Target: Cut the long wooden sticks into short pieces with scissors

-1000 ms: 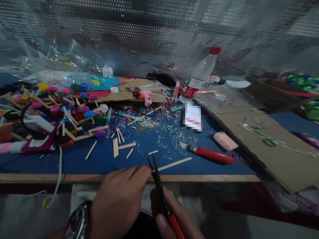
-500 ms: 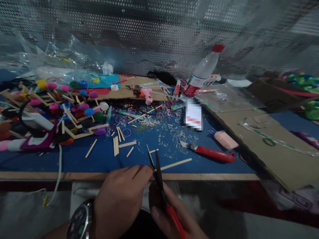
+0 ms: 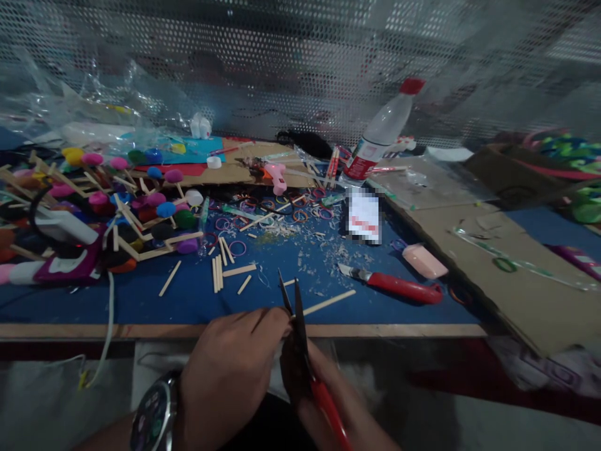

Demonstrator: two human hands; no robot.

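My right hand (image 3: 345, 398) is wrapped round red-handled scissors (image 3: 327, 410), whose dark blades are parted and point away from me over the table edge. A thin wooden stick (image 3: 331, 302) runs from between the blades out to the right. At its near end, my left hand (image 3: 230, 369), with a watch (image 3: 154, 413) on the wrist, is closed, the fingertips pinching the stick right beside the blades. The left fingers partly hide that end. Short cut stick pieces (image 3: 218, 274) lie on the blue tabletop (image 3: 188, 310) beyond my left hand.
A red utility knife (image 3: 404, 288) lies to the right with its blade out. Behind are a phone (image 3: 365, 216), a tilted bottle (image 3: 375, 138) and a pink glue gun (image 3: 277, 178). Sticks with colored pompoms (image 3: 164, 210) and a purple glue gun (image 3: 70, 263) crowd the left.
The right end of the wooden stick has shifted slightly left, and the scissors have moved a little. Both hands keep their grips; the whole view has shifted slightly.
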